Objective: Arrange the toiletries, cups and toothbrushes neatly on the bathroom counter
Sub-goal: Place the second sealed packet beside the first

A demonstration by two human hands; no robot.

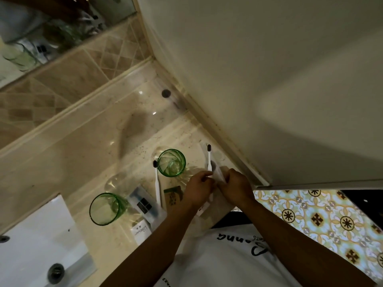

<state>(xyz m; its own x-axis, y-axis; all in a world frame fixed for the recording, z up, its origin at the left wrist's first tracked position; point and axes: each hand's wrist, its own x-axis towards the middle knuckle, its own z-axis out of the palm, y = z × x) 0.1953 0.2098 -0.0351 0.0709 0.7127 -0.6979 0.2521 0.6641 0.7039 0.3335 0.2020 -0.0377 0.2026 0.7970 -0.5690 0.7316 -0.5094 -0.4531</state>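
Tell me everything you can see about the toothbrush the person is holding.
The held toothbrush has a slim white handle, plastic by its look, and a small dark bristle head at its far end. It points away from the person, over the marble counter near the wall, right of an upright green glass. The left hand pinches its lower handle while the right hand grips a clear wrapper around that end. Its base is hidden.

The white T-shirt (228, 259) bears large black lettering, seen upside down and partly hidden; only the letters "onna" can be made out with any confidence. A small white packet (141, 229) on the counter carries thin script too small to read. Nothing else is legible.
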